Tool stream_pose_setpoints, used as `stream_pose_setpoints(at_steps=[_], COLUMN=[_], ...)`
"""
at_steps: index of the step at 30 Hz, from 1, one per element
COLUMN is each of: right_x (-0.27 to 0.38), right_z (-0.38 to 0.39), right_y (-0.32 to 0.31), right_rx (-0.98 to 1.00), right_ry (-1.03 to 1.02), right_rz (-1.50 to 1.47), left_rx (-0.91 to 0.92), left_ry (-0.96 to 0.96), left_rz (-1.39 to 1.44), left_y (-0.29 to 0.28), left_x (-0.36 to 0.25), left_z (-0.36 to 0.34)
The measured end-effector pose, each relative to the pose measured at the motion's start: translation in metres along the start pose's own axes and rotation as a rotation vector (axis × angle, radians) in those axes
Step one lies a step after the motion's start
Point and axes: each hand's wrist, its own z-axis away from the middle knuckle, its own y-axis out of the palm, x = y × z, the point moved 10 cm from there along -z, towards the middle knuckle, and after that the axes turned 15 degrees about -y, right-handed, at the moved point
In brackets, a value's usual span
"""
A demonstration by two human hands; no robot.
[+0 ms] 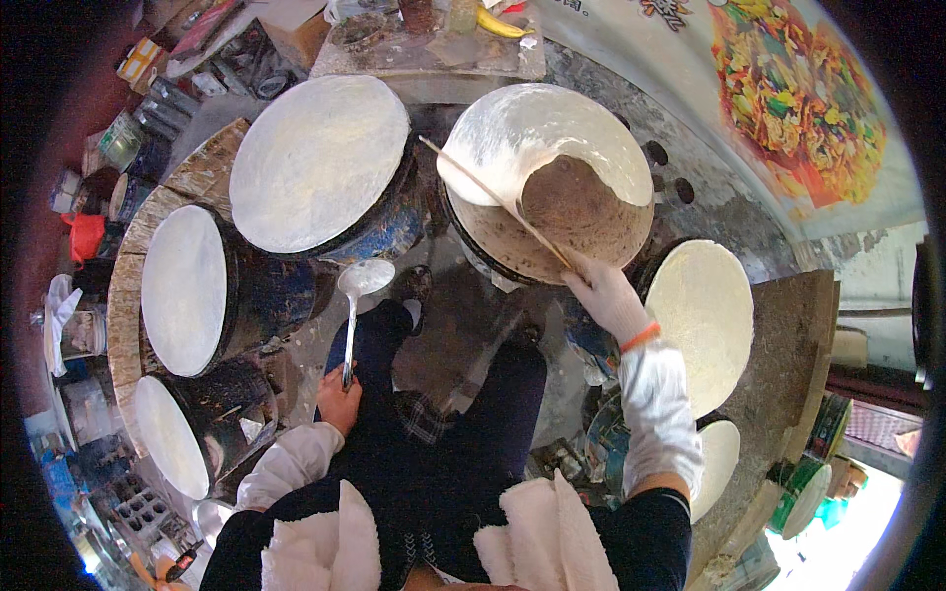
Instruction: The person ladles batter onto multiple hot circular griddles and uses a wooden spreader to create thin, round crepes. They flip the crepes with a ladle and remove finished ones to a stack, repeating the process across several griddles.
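Note:
My right hand (608,300), in a white glove with an orange cuff, grips a thin wooden batter spreader (475,179) over the round griddle (601,222) ahead. Wet white batter (493,128) covers the far and left part of this griddle in a curved band. Its near part shows bare brown metal. The spreader's working edge meets the batter near the griddle's middle. My bare left hand (340,399) is closed on the handle of a metal ladle (366,278), held low before my legs. The ladle's bowl is coated with white batter.
Round griddles with pale batter sheets surround me: a large one (320,163) ahead left, two (184,291) (172,435) at left, two (702,325) (716,468) at right. A board (429,61) with a banana (501,22) lies at the far side. A food poster (798,94) hangs at right.

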Motion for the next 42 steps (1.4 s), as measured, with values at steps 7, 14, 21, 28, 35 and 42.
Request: stream_pose_setpoints(at_steps=[7, 14, 21, 28, 35, 42], right_x=[-0.041, -0.009, 0.090, 0.093, 0.100, 0.117], right_z=[0.046, 0.096, -0.032, 0.058, -0.107, -0.034], right_y=[-0.015, 0.067, 0.161, 0.237, 0.192, 0.222], right_rx=[-0.403, -0.353, -0.591, -0.938, -0.843, -0.913], right_ry=[0.202, 0.427, 0.456, 0.742, 0.383, 0.797], right_rz=[-0.171, -0.910, -1.325, -1.096, -0.853, -1.097], left_rx=[0.049, 0.092, 0.080, 0.119, 0.158, 0.063], left_ry=[0.051, 0.064, 0.176, 0.027, -0.011, 0.119], left_rz=[-0.056, 0.067, 0.063, 0.194, 0.114, 0.191], left_y=[-0.015, 0.001, -0.011, -0.008, -0.027, -0.028], left_x=[-0.048, -0.014, -0.017, 0.025, 0.006, 0.012], left_z=[0.008, -0.006, -0.009, -0.032, -0.026, -0.029])
